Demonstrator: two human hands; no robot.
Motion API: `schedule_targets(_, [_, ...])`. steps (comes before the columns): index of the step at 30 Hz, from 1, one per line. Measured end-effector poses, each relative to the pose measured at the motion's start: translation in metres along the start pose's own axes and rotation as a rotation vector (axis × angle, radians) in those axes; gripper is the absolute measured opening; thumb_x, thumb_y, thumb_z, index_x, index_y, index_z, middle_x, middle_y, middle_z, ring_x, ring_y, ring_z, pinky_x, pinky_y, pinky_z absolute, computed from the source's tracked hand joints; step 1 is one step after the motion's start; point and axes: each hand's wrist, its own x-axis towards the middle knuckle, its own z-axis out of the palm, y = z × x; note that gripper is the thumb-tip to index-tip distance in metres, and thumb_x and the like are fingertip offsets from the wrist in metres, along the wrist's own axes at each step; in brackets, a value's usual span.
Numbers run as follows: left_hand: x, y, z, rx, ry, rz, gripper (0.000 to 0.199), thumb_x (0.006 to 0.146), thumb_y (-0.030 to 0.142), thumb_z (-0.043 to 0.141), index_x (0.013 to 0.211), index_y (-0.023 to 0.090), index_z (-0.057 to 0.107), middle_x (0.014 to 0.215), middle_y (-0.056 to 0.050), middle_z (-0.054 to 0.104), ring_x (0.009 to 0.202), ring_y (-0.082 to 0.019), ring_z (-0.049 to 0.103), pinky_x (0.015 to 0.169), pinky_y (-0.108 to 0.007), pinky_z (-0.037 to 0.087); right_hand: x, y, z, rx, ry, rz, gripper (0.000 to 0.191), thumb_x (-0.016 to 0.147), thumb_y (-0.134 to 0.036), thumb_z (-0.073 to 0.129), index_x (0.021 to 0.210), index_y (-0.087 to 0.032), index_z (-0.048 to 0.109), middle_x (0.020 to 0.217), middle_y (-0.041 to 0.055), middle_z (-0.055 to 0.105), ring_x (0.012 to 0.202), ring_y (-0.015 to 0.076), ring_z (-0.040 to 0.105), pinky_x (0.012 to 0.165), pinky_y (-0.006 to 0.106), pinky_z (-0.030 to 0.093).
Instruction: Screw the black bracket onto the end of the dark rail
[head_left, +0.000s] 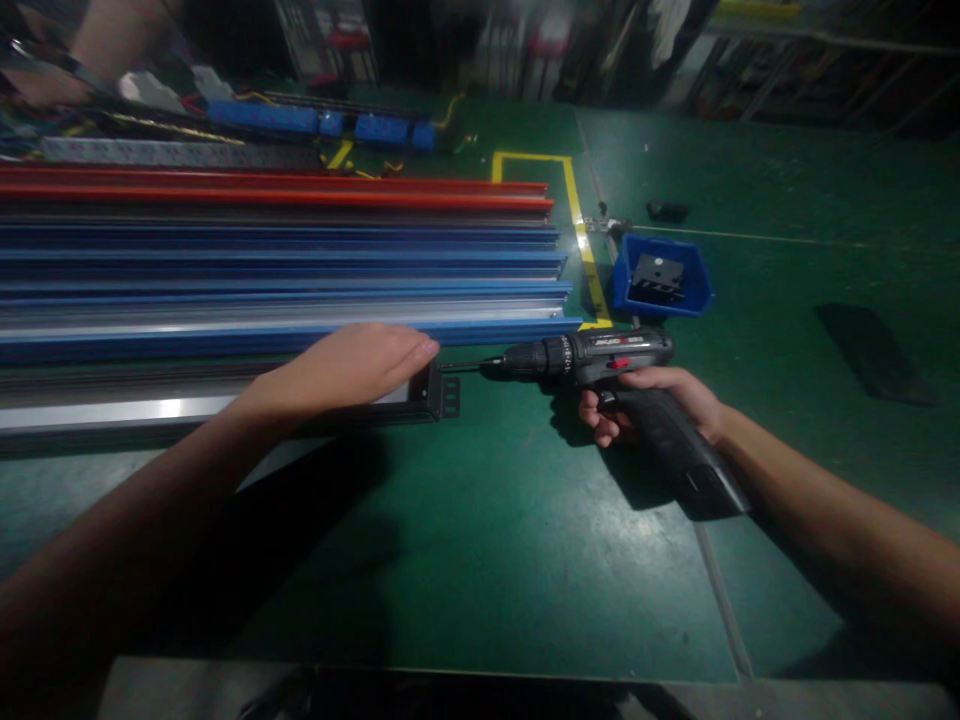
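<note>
My right hand point(652, 400) is wrapped round the grip of a black cordless drill point(619, 352). The drill lies level and points left, its long thin bit touching or nearly touching the end of a dark metal profile point(180, 408). Over that end rests my left hand point(360, 365), its fingers closed together on the profile's top edge. A black end bracket point(448, 397) with slots sticks out just below the bit's tip. Behind the profile, several blue profiles point(480, 328) and a red one point(487, 202) lie parallel.
A blue bin point(699, 290) holding black plates stands beyond the drill on the green table point(525, 560). Blue parts with wires point(262, 117) lie at the back left, near another person's arm point(112, 45). A dark flat piece point(874, 352) lies on the right.
</note>
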Motion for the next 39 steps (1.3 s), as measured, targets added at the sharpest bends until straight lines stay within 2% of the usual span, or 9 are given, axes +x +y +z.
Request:
schedule_targets(7, [-0.0005,-0.0017,0.0015,-0.011,0.018,0.000,0.057,0.110,0.049,0.024,0.105,0.018,0.071,0.103,-0.008,0.075,0.084,-0.021,0.066,0.078,-0.033,0.046,0.0006,-0.0001,-0.0001,-0.015,-0.009,-0.007,0.033,0.091,-0.032,0.069,0.114,-0.008,0.066,0.106,0.0130,0.073,0.089,0.0193,0.070,0.091,0.036,0.057])
schedule_targets(25, [0.0005,-0.0016,0.0021,0.001,0.017,0.007,0.058,0.110,0.048,0.022,0.106,0.018,0.071,0.104,-0.009,0.076,0.088,-0.022,0.068,0.082,-0.033,0.048,0.0008,-0.0004,-0.0001,-0.029,-0.001,-0.012,0.033,0.091,-0.033,0.067,0.113,-0.009,0.066,0.104,0.0133,0.074,0.088,0.0204,0.069,0.090,0.038,0.057])
schedule_targets(30, [0.0005,-0.0014,0.0017,0.001,0.017,-0.004,0.055,0.109,0.048,0.024,0.105,0.018,0.071,0.107,-0.008,0.076,0.089,-0.022,0.068,0.083,-0.032,0.048,0.0001,-0.0009,-0.0031,-0.021,-0.021,-0.015,0.036,0.093,-0.033,0.066,0.116,-0.006,0.066,0.107,0.0158,0.074,0.090,0.0202,0.070,0.091,0.036,0.057])
schedule_targets(39, [-0.0002,0.0004,-0.0011,-0.019,0.014,-0.017,0.055,0.106,0.050,0.024,0.095,0.020,0.069,0.095,-0.007,0.073,0.078,-0.022,0.062,0.073,-0.033,0.043,-0.0005,-0.0031,-0.0031,-0.006,-0.042,0.000,0.039,0.094,-0.036,0.067,0.115,-0.003,0.067,0.108,0.0175,0.074,0.091,0.0211,0.071,0.093,0.036,0.057])
